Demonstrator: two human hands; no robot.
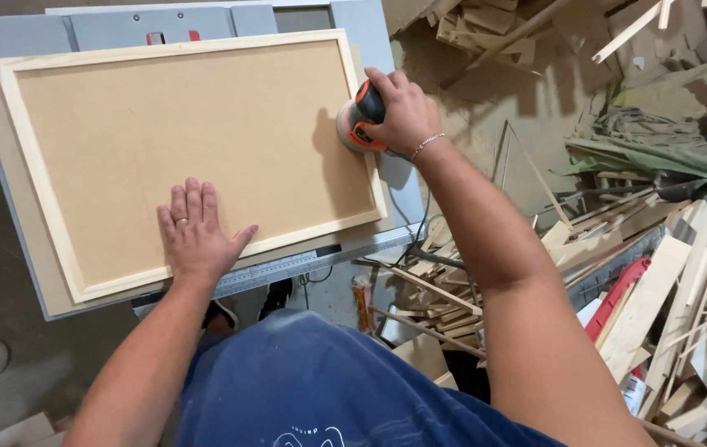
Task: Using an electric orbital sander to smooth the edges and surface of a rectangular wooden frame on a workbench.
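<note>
Your blue shirt (320,389) sits at six o'clock; your left hand (196,236) presses flat, fingers spread, on the framed panel (188,132); at two o'clock your right hand (403,112) grips the orange sander (357,124).

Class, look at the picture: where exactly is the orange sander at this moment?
In the head view, the orange sander sits under the right hand, on the right-hand rail of the wooden frame.

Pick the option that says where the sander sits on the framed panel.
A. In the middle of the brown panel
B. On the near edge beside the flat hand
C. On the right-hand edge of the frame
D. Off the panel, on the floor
C: the right hand grips the orange sander on the right-hand strip of the wooden frame, while the left hand lies flat on the panel.
</note>
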